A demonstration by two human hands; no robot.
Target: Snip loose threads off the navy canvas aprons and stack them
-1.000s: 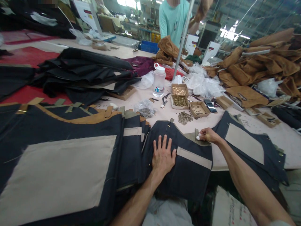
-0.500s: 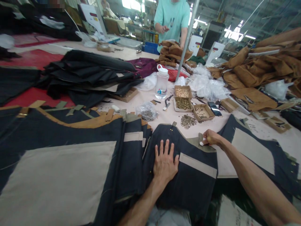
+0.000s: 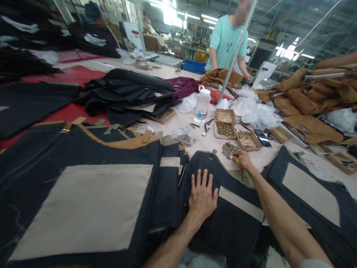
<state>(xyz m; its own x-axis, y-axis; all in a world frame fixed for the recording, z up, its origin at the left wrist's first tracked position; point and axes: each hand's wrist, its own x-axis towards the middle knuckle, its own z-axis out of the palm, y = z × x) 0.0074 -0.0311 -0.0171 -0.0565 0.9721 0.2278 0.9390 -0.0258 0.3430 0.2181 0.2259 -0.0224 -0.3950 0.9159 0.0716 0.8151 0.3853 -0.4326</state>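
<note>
My left hand lies flat with fingers spread on a dark navy garment piece, which has a beige strip across it. My right hand is over the piece's far olive edge, its fingers pinched at the near side of a pile of metal rings. Something white shows at its fingertips; whether it is held or wrapped round a finger I cannot tell. A small olive tab stands at the top of the piece.
To the left lie stacked dark garment pieces with a large beige patch. Another dark stack lies right. Beyond are a water bottle, boxes of brass fittings, a phone and plastic bags. Across the table stands a person in a turquoise shirt.
My right hand has moved from the olive tab at the piece's edge to the ring pile. My left hand stays flat on the piece. The view has shifted left; the person opposite now leans over brown cloth.
</note>
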